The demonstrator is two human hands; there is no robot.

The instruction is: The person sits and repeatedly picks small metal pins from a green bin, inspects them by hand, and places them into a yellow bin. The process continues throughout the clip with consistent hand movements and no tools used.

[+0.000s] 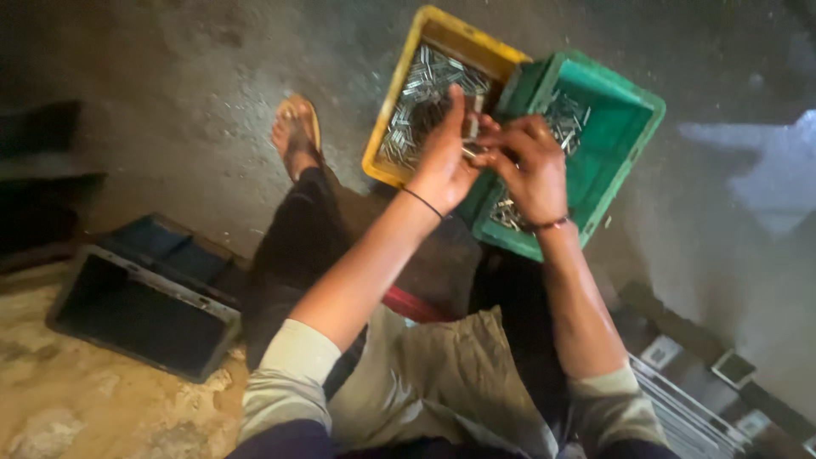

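Holding small metal pieces (473, 140) pinched between left hand (442, 161) and right hand (531, 166), both grips clenched on them | above yellow crate (398, 110) and green crate (625, 127) | both crates part-filled with pieces

A dark, open crate (140, 310) lies on the gritty concrete floor (195, 76) at the left, a blue one (166, 242) just behind it — touching. A sandalled foot (295, 136) rests farther up, and white slatted trays (688, 408) sit at the lower right.
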